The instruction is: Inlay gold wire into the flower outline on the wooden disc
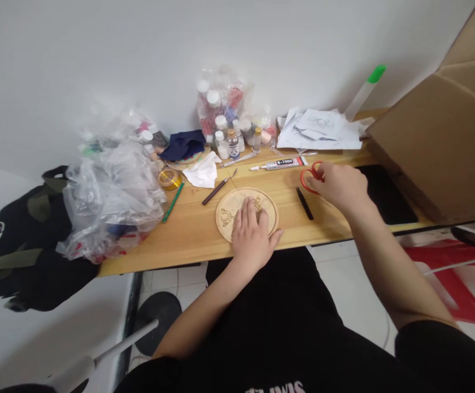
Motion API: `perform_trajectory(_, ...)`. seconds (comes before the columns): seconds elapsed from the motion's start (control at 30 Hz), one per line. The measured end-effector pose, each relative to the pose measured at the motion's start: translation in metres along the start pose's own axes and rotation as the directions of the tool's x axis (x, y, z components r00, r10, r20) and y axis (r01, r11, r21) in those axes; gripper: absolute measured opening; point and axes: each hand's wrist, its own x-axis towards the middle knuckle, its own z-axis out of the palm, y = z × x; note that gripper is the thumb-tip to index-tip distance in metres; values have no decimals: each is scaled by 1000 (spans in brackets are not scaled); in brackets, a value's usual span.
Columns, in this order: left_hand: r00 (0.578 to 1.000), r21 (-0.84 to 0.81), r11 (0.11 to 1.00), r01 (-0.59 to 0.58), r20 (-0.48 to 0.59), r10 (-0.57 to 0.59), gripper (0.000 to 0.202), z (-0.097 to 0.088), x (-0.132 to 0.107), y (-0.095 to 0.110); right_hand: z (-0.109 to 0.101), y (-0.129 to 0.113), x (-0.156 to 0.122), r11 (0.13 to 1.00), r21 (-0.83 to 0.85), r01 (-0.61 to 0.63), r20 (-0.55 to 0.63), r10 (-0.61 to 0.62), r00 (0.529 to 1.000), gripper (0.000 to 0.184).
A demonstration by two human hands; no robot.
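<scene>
A round wooden plate with a raised rim lies near the table's front edge; gold outlines and thin drawn lines mark its face. My left hand rests flat on it, fingers stretched out and covering part of the design. Further right, the fingers of my right hand are closed at the red handles of a pair of scissors; the blades are hidden. Just below the scissors lies a black pen-like tool. A thin dark strand sticks up past the plate's far edge.
Behind the plate lie a glue tube, a dark brown pen and a white tissue. Bagged bottles stand against the wall. Plastic bags crowd the left, beside a green pencil. A cardboard box bounds the right.
</scene>
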Motion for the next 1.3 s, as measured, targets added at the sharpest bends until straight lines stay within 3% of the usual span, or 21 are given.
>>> perform_trajectory(0.13,999,-13,1000,-25,-48,24,55,1,0,-2,4,8,-1,988,-117,-105,134,120,984,35)
perform_trajectory(0.27,998,-79,996,-33,-59,28,55,2,0,-2,8,12,1,985,-122,-120,155,139,978,35)
perform_trajectory(0.4,999,-264,965,-5,-48,-8,69,-6,-3,-7,8,16,1,984,-132,-119,172,141,975,29)
perform_trajectory(0.5,1000,-451,893,-8,-25,-3,63,-22,0,-20,3,15,-4,985,-103,-142,170,158,973,32)
perform_trajectory(0.63,994,-505,860,-71,35,102,53,-39,29,-40,3,10,-10,993,10,-119,88,117,989,28)
perform_trajectory(0.8,947,-480,877,-33,265,181,60,-44,81,-44,13,-3,-8,1000,10,29,184,-30,982,27)
perform_trajectory(0.9,922,-449,893,-35,331,203,66,-43,99,-43,16,-9,-4,999,-10,43,208,-41,977,26)
perform_trajectory(1.07,930,-355,903,-241,181,320,64,-39,107,-58,17,-9,-5,999,-24,38,194,-32,980,26)
perform_trajectory(1.3,912,-355,870,-342,100,399,41,-39,90,-91,24,-8,-11,996,27,88,74,-90,993,28)
